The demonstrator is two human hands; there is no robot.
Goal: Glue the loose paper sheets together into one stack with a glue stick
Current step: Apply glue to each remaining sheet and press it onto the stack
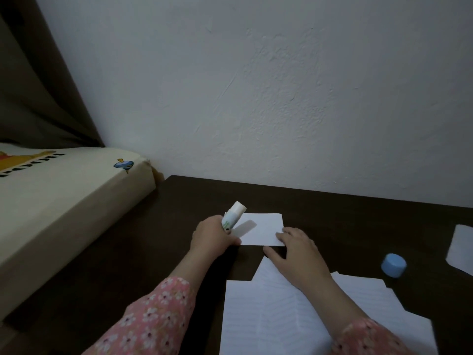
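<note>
A small white paper sheet (263, 228) lies flat on the dark wooden table (153, 252). My left hand (213, 237) grips an uncapped glue stick (233, 215) at the sheet's left edge, the stick pointing up and away. My right hand (297, 248) rests with straight fingers on the sheet's near right corner. The glue stick's blue cap (393, 265) lies on the table to the right. Several lined paper sheets (268, 316) lie overlapped near the front edge, partly under my right forearm.
Another white sheet (462, 248) lies at the far right edge of view. A cream mattress with cartoon prints (64, 185) borders the table on the left. A white wall (281, 98) stands right behind the table.
</note>
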